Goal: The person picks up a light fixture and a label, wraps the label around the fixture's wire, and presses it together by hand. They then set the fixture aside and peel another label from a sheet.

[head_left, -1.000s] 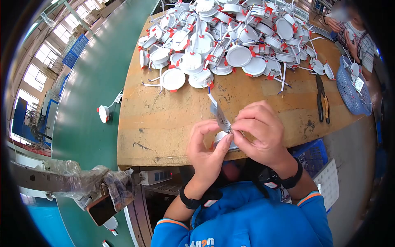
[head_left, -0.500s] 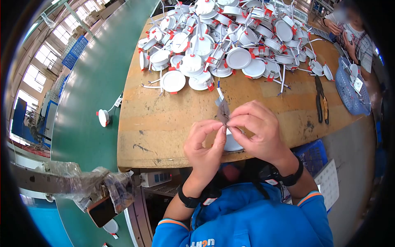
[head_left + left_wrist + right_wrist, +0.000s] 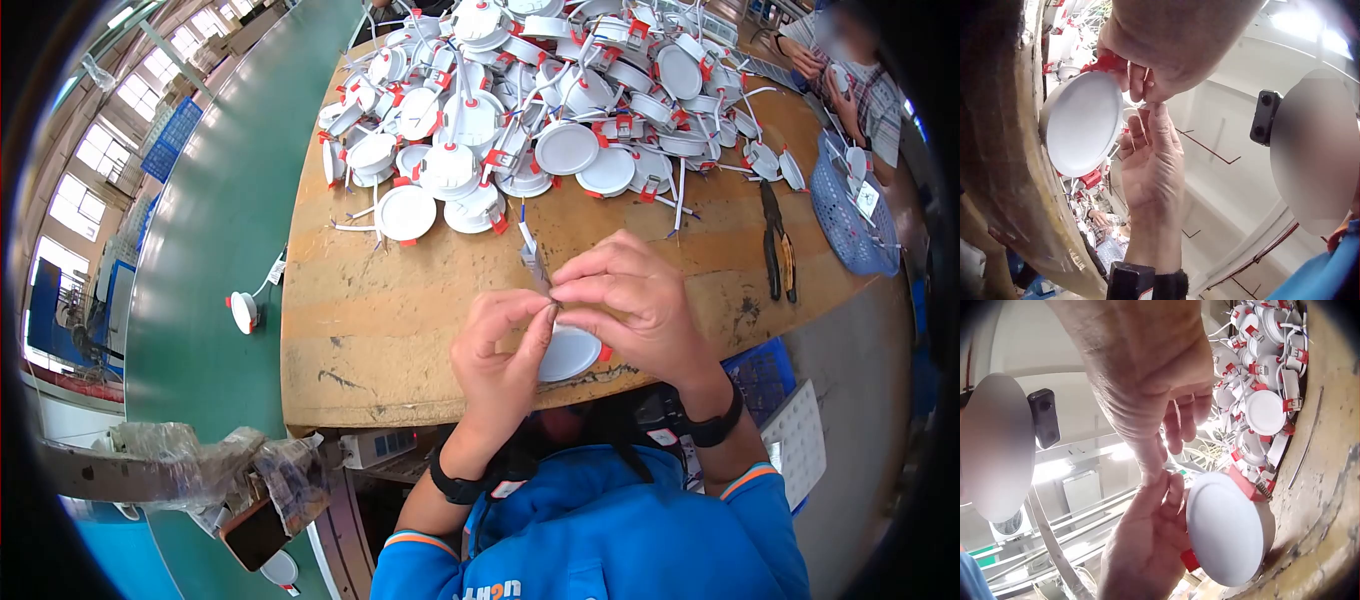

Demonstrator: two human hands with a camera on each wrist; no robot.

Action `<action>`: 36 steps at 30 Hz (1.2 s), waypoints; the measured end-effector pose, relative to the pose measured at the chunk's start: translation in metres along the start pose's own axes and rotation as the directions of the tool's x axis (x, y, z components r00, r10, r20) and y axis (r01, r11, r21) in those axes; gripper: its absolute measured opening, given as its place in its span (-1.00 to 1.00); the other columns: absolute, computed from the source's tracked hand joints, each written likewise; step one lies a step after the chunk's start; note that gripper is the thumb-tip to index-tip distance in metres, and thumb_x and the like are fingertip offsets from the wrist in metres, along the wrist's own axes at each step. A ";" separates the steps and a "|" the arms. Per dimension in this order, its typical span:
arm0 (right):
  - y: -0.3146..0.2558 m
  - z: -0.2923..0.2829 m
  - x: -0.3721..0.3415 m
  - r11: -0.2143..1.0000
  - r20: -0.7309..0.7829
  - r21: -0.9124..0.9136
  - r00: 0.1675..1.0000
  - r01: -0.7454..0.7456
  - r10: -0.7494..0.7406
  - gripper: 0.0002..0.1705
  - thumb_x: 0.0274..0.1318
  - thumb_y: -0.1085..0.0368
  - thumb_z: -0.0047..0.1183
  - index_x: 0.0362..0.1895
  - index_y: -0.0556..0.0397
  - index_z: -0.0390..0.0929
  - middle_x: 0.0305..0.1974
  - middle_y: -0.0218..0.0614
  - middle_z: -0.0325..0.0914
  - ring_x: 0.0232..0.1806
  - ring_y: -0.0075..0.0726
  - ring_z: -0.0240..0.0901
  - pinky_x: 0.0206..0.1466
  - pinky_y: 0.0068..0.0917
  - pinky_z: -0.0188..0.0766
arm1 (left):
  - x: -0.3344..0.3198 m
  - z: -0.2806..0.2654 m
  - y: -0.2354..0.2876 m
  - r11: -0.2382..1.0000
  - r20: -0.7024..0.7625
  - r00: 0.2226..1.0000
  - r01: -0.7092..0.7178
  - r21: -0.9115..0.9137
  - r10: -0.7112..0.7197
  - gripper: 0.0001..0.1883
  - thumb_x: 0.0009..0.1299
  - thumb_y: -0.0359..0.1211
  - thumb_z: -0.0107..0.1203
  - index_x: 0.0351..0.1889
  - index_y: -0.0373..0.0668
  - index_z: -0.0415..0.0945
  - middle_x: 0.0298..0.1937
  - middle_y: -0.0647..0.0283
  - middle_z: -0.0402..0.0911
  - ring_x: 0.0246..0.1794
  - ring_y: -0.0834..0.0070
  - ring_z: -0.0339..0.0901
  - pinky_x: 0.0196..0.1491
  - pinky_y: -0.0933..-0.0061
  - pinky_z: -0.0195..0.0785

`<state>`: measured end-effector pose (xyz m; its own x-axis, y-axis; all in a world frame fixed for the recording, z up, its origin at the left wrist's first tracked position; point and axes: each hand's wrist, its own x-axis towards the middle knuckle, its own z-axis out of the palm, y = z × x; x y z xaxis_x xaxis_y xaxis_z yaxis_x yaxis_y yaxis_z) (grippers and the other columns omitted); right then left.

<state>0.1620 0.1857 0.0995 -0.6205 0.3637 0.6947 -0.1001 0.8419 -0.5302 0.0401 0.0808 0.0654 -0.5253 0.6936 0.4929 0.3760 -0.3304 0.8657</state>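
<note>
In the head view a white round lamp with red clips lies at the table's near edge, below both hands. A small grey label-like piece on a white cable stands up between them. The left hand pinches its lower end between thumb and forefinger. From the other side the right hand pinches at the same spot, the fingertips of both hands meeting. The right wrist view shows the lamp's face beside the joined fingertips, and the left wrist view shows that face too. What lies between the fingertips is mostly hidden.
Many white lamps are heaped at the table's far side. Pliers and a blue basket are at the right, near another person. A green surface with a lamp runs along the left.
The grey piece has turned and sits lower between the fingers. More of the lamp's white face shows beneath the hands. The head view has shifted slightly.
</note>
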 end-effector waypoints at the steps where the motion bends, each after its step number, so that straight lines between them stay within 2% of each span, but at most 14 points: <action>1: 0.000 0.000 0.001 1.000 -0.011 -0.004 1.000 0.000 0.000 -0.74 -0.32 0.40 0.30 -0.38 0.06 0.60 -0.33 -0.35 0.54 -0.33 -0.29 0.40 -0.28 -0.43 0.36 | 0.001 -0.001 0.000 1.000 0.010 1.000 -0.002 0.000 0.002 -0.89 0.13 -0.58 0.18 -0.38 -0.27 0.56 -0.37 0.18 0.57 -0.35 0.44 0.50 -0.29 0.51 0.32; 5: -0.001 0.000 0.005 0.999 -0.022 -0.032 1.000 0.000 -0.001 -0.82 -0.28 0.45 0.25 -0.46 0.07 0.56 -0.37 -0.36 0.55 -0.36 -0.26 0.40 -0.30 -0.42 0.36 | 0.006 -0.003 -0.001 0.997 0.041 0.999 -0.037 0.071 0.034 -0.89 0.10 -0.58 0.18 -0.41 -0.25 0.54 -0.37 0.18 0.57 -0.37 0.41 0.49 -0.31 0.49 0.31; 8: 0.000 0.000 0.007 0.999 0.002 -0.017 1.000 -0.030 0.030 -0.86 -0.25 0.46 0.22 -0.49 0.07 0.54 -0.37 -0.35 0.55 -0.36 -0.25 0.40 -0.29 -0.39 0.36 | 0.011 -0.002 0.000 0.985 0.070 0.991 -0.123 0.121 0.115 -0.92 0.13 -0.60 0.15 -0.43 -0.30 0.51 -0.40 0.20 0.54 -0.38 0.51 0.46 -0.25 0.57 0.28; 11: 0.007 0.002 0.008 0.996 0.010 0.036 0.997 -0.079 0.079 -0.89 -0.21 0.47 0.18 -0.49 0.07 0.52 -0.38 -0.35 0.55 -0.33 -0.25 0.40 -0.25 -0.38 0.35 | 0.014 0.000 0.002 0.963 0.028 0.987 -0.161 0.218 0.158 -0.86 -0.01 -0.59 0.19 -0.51 -0.24 0.46 -0.46 0.20 0.51 -0.44 0.35 0.46 -0.37 0.44 0.31; 17: 0.029 0.005 0.006 0.987 0.004 0.128 0.995 -0.102 0.103 -0.91 -0.16 0.47 0.15 -0.49 0.08 0.50 -0.37 -0.38 0.56 -0.28 -0.31 0.38 -0.16 -0.42 0.31 | 0.017 -0.002 -0.007 0.927 0.004 0.977 -0.202 0.315 0.212 -0.86 -0.04 -0.60 0.18 -0.53 -0.25 0.45 -0.51 0.20 0.47 -0.48 0.35 0.43 -0.39 0.44 0.30; 21: 0.034 0.003 0.006 0.984 0.014 0.140 0.994 -0.111 0.110 -0.92 -0.13 0.46 0.15 -0.47 0.07 0.51 -0.37 -0.39 0.57 -0.27 -0.33 0.38 -0.12 -0.45 0.29 | 0.017 -0.002 -0.012 0.956 -0.017 0.988 -0.144 0.255 0.153 -0.86 -0.04 -0.61 0.17 -0.55 -0.26 0.45 -0.51 0.19 0.47 -0.47 0.37 0.44 -0.40 0.46 0.30; 24: 0.033 -0.003 0.000 0.940 0.112 0.254 0.972 -0.228 0.205 -0.88 -0.09 0.46 0.14 -0.37 0.08 0.56 -0.28 -0.34 0.57 -0.21 -0.39 0.39 -0.06 -0.49 0.27 | 0.019 -0.002 -0.012 0.965 0.004 0.991 -0.133 0.227 0.135 -0.87 -0.03 -0.62 0.16 -0.56 -0.26 0.44 -0.47 0.18 0.51 -0.45 0.38 0.46 -0.39 0.48 0.31; 27: 0.029 -0.007 -0.008 0.735 0.265 0.487 0.881 -0.473 0.391 -0.72 -0.08 0.40 0.17 -0.17 0.09 0.56 -0.13 -0.32 0.53 -0.10 -0.48 0.36 0.01 -0.52 0.25 | 0.018 -0.001 -0.011 0.987 0.030 0.995 -0.098 0.131 0.094 -0.88 0.01 -0.64 0.14 -0.54 -0.28 0.44 -0.39 0.16 0.54 -0.38 0.43 0.49 -0.30 0.52 0.32; 29: 0.035 -0.013 -0.011 0.601 0.321 0.616 0.859 -0.510 0.399 -0.60 -0.08 0.36 0.19 -0.06 0.10 0.52 -0.05 -0.32 0.48 -0.05 -0.51 0.33 0.03 -0.53 0.25 | 0.015 0.003 -0.005 0.999 0.077 0.997 -0.033 0.032 0.031 -0.89 0.07 -0.67 0.09 -0.53 -0.30 0.44 -0.31 0.15 0.54 -0.29 0.53 0.48 -0.17 0.56 0.30; 30: 0.037 -0.016 -0.012 0.526 0.349 0.670 0.848 -0.523 0.399 -0.54 -0.09 0.34 0.20 -0.01 0.11 0.49 -0.02 -0.32 0.46 -0.03 -0.53 0.31 0.04 -0.54 0.25 | 0.013 0.006 -0.006 0.999 0.055 0.998 -0.033 0.018 0.032 -0.88 0.05 -0.66 0.11 -0.53 -0.28 0.44 -0.32 0.15 0.55 -0.31 0.49 0.50 -0.20 0.54 0.33; 33: 0.042 -0.022 -0.016 0.326 0.388 0.784 0.827 -0.528 0.406 -0.53 -0.09 0.28 0.22 -0.02 0.09 0.48 -0.04 -0.38 0.46 -0.01 -0.55 0.28 0.02 -0.53 0.24 | 0.012 0.012 -0.010 0.999 0.000 0.999 -0.039 -0.015 0.039 -0.87 0.02 -0.63 0.15 -0.53 -0.26 0.44 -0.32 0.14 0.59 -0.35 0.42 0.55 -0.27 0.49 0.39; 36: 0.041 -0.022 -0.017 0.675 0.144 0.629 0.912 -0.385 0.385 -0.62 -0.14 0.29 0.26 -0.15 0.07 0.53 -0.15 -0.38 0.49 -0.08 -0.51 0.33 -0.03 -0.50 0.25 | 0.012 0.013 -0.011 0.999 -0.015 0.998 -0.053 -0.007 0.053 -0.87 0.02 -0.62 0.16 -0.54 -0.26 0.45 -0.33 0.14 0.59 -0.36 0.42 0.56 -0.28 0.49 0.40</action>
<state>0.1849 0.2226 0.0768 -0.7165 0.5982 0.3588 -0.3181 0.1776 -0.9313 0.0396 0.1008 0.0609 -0.5158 0.6657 0.5393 0.3980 -0.3713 0.8389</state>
